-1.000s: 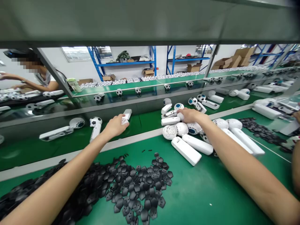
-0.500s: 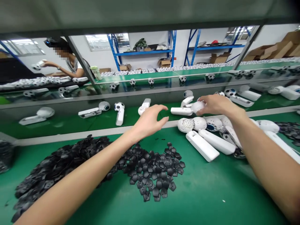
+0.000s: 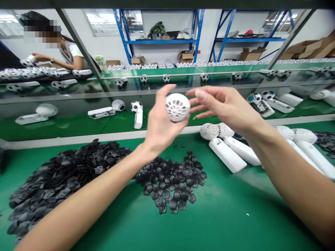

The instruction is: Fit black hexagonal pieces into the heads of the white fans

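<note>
Two bare human forearms are in view. The left forearm [image 3: 86,195] and the right forearm [image 3: 290,181] are both slim and smooth-skinned, tapering evenly to narrow wrists. The left hand [image 3: 159,130] and the right hand [image 3: 226,106] are likewise uncovered, with long, slender fingers [image 3: 209,93] and short, cleanly trimmed nails. Skin surface appears even along both limbs, with a faint sheen under the overhead lighting.

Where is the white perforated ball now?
In the head view, the white perforated ball rests in the left hand, just left of the right hand.
</note>
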{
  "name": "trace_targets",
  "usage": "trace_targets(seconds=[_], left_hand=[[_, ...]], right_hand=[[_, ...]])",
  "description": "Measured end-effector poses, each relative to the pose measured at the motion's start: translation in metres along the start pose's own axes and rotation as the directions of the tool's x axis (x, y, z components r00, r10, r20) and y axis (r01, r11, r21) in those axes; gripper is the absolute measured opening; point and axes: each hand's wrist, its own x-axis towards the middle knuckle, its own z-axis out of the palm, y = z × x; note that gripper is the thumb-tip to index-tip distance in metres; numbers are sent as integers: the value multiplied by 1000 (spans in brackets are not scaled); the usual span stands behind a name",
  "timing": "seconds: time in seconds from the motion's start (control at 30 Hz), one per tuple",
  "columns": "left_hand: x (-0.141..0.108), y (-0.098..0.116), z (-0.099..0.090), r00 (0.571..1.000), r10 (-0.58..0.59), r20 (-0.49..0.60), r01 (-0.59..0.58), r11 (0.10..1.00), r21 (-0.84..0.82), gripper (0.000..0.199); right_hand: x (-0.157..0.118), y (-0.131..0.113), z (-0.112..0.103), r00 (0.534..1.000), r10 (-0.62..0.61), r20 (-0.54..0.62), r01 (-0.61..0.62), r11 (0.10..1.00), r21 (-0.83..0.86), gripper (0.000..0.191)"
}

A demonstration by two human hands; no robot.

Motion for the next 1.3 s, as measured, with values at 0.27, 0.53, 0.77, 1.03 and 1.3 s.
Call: trace_targets(seconds=[0.27,0.53,0.77,1.03,1.3], left_hand=[[16,-24,-58,903,-405,-142,360,895,-264,78],[16,-33,-52,871,-489,-37,415,775,-478,73],[9,-33,-37,849,-529,-23,467,769,-436,66],[10,-27,-40,843,-536,-38,513,823,-243,63],[23,-16,-61,970,-217,106,179,940,291,49]], right_hand=[[-19,16,69,769,-65,636,348,877,-331,14],[-27,11,80,620,-39,784,618,640,-457,13],[-37,2,90,571,-116,813,736,512,-443,18],[-28,9,100,648,-182,740,701,524,-484,21],[-13,-2,58,792,-276,545,533,749,-395,27]])
